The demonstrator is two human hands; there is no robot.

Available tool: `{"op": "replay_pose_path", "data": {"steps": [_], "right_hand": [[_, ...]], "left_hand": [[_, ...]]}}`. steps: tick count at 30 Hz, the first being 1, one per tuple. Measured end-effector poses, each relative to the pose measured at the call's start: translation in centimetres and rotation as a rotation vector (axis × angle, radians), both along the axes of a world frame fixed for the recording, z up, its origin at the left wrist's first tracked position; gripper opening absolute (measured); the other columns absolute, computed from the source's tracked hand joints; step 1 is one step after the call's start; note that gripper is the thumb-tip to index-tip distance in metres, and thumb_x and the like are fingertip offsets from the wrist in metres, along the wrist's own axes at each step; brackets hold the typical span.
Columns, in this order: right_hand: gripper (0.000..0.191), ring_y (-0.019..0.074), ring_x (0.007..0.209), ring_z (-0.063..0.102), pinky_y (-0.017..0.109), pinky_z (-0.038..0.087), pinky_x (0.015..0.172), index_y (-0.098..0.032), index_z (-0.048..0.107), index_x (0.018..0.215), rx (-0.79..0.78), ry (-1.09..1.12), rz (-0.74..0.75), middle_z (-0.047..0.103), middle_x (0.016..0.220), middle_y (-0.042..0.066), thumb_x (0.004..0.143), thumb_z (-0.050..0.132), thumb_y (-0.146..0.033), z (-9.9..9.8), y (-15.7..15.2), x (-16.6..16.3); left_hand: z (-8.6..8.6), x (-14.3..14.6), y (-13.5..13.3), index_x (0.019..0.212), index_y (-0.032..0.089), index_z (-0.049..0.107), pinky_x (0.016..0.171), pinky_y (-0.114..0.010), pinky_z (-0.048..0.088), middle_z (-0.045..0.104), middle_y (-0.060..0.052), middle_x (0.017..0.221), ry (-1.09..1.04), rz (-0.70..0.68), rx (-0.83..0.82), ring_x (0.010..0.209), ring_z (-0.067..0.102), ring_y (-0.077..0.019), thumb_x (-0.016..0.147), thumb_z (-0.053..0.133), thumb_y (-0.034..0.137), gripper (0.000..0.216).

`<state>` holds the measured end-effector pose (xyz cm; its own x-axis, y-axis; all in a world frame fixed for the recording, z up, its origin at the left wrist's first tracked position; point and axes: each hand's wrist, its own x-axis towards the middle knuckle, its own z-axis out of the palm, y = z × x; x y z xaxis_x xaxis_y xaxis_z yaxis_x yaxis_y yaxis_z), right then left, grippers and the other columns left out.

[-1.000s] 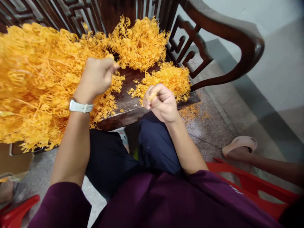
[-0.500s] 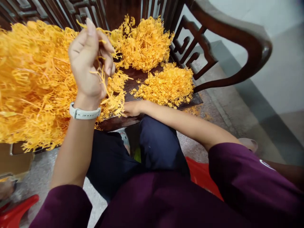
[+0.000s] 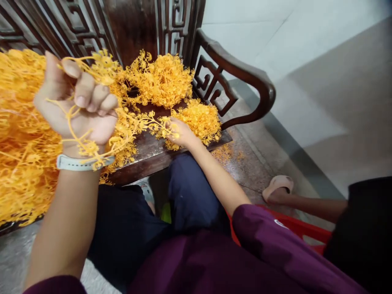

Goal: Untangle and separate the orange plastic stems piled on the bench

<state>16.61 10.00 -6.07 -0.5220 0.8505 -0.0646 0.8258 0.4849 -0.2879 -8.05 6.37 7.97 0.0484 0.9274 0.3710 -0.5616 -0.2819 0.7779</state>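
My left hand (image 3: 76, 106) is raised, palm toward me, fingers curled around a branching orange plastic sprig (image 3: 122, 130) that trails down over my wrist and out to the right. My right hand (image 3: 180, 132) reaches forward onto the dark wooden seat (image 3: 153, 149), its fingers closed on the far end of that sprig beside a small orange heap (image 3: 200, 118). A large tangle of the same orange sprigs (image 3: 21, 143) fills the left of the seat, and another heap (image 3: 162, 79) lies at the back.
The carved wooden chair back (image 3: 92, 24) and curved armrest (image 3: 241, 77) border the seat. A few orange bits (image 3: 225, 153) lie on the speckled floor. Another person's leg and pink slipper (image 3: 277, 185) rest at right, beside a red stool (image 3: 303, 228).
My left hand has lifted a sprig out of the big pile and turned palm-in. My right hand has gone from near my knee to the seat, taking the sprig's end.
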Motion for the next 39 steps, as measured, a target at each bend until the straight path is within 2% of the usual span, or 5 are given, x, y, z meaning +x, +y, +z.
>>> {"op": "replay_pose_path", "data": {"steps": [7,16,25,29,39], "right_hand": [[0.019,0.0303,0.11,0.064,0.045,0.051,0.101,-0.017,0.063,0.117,0.389,0.343,-0.465,0.07,0.121,0.018,0.102,0.053,-0.024,2.1,2.0,6.3],[0.027,0.029,0.094,0.072,0.046,0.055,0.091,-0.011,0.078,0.11,0.119,0.146,-0.417,0.081,0.102,0.016,0.084,0.078,-0.018,4.1,5.2,11.7],[0.035,0.024,0.087,0.074,0.042,0.056,0.08,-0.014,0.083,0.1,0.197,0.316,-0.225,0.081,0.096,0.011,0.079,0.094,-0.039,9.4,5.3,12.5],[0.04,0.0087,0.078,0.069,0.029,0.05,0.071,-0.016,0.079,0.107,-0.1,0.815,0.004,0.08,0.1,0.003,0.105,0.065,-0.053,11.5,2.1,7.6],[0.045,0.012,0.067,0.061,0.029,0.049,0.056,-0.018,0.072,0.08,-0.745,1.405,0.061,0.07,0.081,0.004,0.083,0.093,-0.058,6.6,-2.6,2.8]], "left_hand": [[-0.8,-0.7,-0.1,0.073,0.026,0.058,0.056,-0.038,0.009,-0.002,-0.002,0.065,0.191,0.053,0.015,0.065,0.0,-0.0207,0.11,0.056,0.054,0.047],[-2.3,0.0,0.6,0.068,0.026,0.054,0.06,-0.041,0.014,0.004,0.001,0.066,0.145,0.07,-0.091,0.065,0.002,-0.0203,0.103,0.06,0.064,0.052],[-2.3,3.1,-1.2,0.098,0.029,0.067,0.059,-0.039,0.036,0.022,0.002,0.061,0.697,0.207,-0.094,0.057,0.03,-0.0194,0.1,0.026,0.085,0.068],[-2.6,4.9,-1.3,0.091,0.029,0.065,0.055,-0.038,0.042,0.025,0.003,0.054,0.723,0.086,-0.141,0.05,0.036,-0.0182,0.104,0.03,0.076,0.061],[-1.6,3.4,-1.9,0.073,0.021,0.067,0.061,-0.036,0.053,0.063,-0.005,0.067,0.966,-0.369,-0.259,0.063,0.066,-0.0192,0.095,0.07,0.041,0.03]]}}
